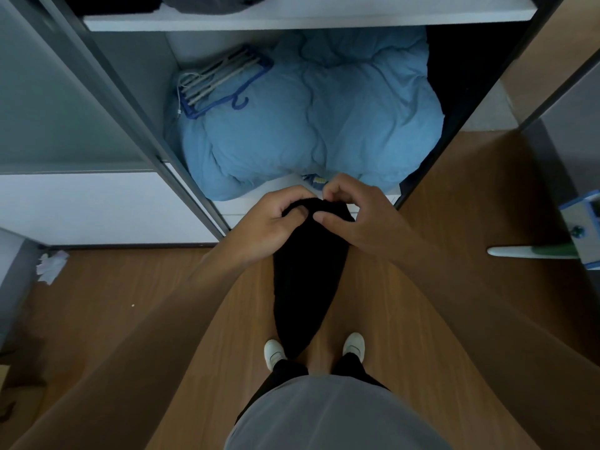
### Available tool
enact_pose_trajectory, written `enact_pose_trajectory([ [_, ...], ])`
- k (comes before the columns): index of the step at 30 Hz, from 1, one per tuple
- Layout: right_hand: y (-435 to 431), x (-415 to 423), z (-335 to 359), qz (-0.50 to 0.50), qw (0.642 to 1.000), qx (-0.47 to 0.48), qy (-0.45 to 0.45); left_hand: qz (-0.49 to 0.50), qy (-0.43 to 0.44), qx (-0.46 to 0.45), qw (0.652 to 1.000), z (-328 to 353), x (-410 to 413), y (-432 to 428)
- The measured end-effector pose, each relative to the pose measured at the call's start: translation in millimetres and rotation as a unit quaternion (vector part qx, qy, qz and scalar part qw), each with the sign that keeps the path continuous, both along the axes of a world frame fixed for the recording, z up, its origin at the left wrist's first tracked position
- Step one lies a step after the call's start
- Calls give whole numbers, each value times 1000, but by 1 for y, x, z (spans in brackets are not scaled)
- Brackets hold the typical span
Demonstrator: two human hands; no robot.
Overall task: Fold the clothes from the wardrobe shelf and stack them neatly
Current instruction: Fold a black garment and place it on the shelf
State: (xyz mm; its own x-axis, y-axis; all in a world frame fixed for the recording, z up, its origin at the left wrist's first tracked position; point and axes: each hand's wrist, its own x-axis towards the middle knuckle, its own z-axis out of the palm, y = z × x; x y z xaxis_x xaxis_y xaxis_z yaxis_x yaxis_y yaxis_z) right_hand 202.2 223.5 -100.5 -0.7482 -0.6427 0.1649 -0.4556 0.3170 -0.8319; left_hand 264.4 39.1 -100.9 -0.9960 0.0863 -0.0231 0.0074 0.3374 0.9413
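fig.: left hand (269, 219) & right hand (354, 216) each pinch top edge of black garment (308, 280); it hangs limp below grip, above floor (130, 303). soft, light; best held at corners.

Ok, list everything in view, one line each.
shelf: one, white, top of view
clothes: count unclear, dark, on the shelf
duvet: one, light blue, under the shelf
hangers: bundle, blue and white, on the duvet
garment: one, black, hanging from both hands
paper: one, white, crumpled on floor, left
gadget: one, blue-white, right edge
shoes: two, white, on the floor
left hand: one, grips garment's top
right hand: one, pinches garment's top
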Motion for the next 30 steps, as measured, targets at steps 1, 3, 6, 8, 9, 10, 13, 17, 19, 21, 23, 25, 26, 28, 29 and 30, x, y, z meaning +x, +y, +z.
enact_pose_trajectory([
  [1,0,1,-2,-6,1000,3,0,14,5,0,1000,-2,1,1],
  [3,0,4,-6,1,1000,22,-7,37,5,13,999,-5,3,4],
  [6,-1,9,-12,7,999,46,-10,44,-5,40,998,-12,6,7],
  [8,-2,12,-14,-16,999,38,-8,35,-1,42,998,-15,7,7],
  [9,-2,13,-14,-23,999,36,-4,29,6,39,999,-15,8,6],
  [10,-3,14,-14,-26,999,35,2,24,11,36,999,-16,8,7],
  [13,-2,15,-12,-35,999,28,22,20,29,16,999,-15,8,8],
  [17,-1,14,-8,-44,998,9,37,18,53,-19,998,-16,4,7],
  [19,1,12,-10,-44,998,25,25,19,52,-13,998,-13,2,8],
  [21,4,10,-13,-41,996,73,2,7,50,-20,999,-12,1,10],
  [23,8,9,-15,-37,994,97,-18,-6,48,-29,998,-12,1,14],
  [25,11,9,-15,-40,995,90,-18,-13,40,-32,999,-15,1,15],
  [26,11,8,-14,-40,995,89,-10,-15,36,-33,999,-16,2,16],
  [28,12,9,-11,-34,995,93,3,-17,31,-35,999,-19,2,15],
  [29,12,9,-9,-32,995,93,3,-18,30,-40,999,-20,3,14],
  [30,11,9,-7,-33,995,91,1,-20,30,-49,998,-22,4,13],
])
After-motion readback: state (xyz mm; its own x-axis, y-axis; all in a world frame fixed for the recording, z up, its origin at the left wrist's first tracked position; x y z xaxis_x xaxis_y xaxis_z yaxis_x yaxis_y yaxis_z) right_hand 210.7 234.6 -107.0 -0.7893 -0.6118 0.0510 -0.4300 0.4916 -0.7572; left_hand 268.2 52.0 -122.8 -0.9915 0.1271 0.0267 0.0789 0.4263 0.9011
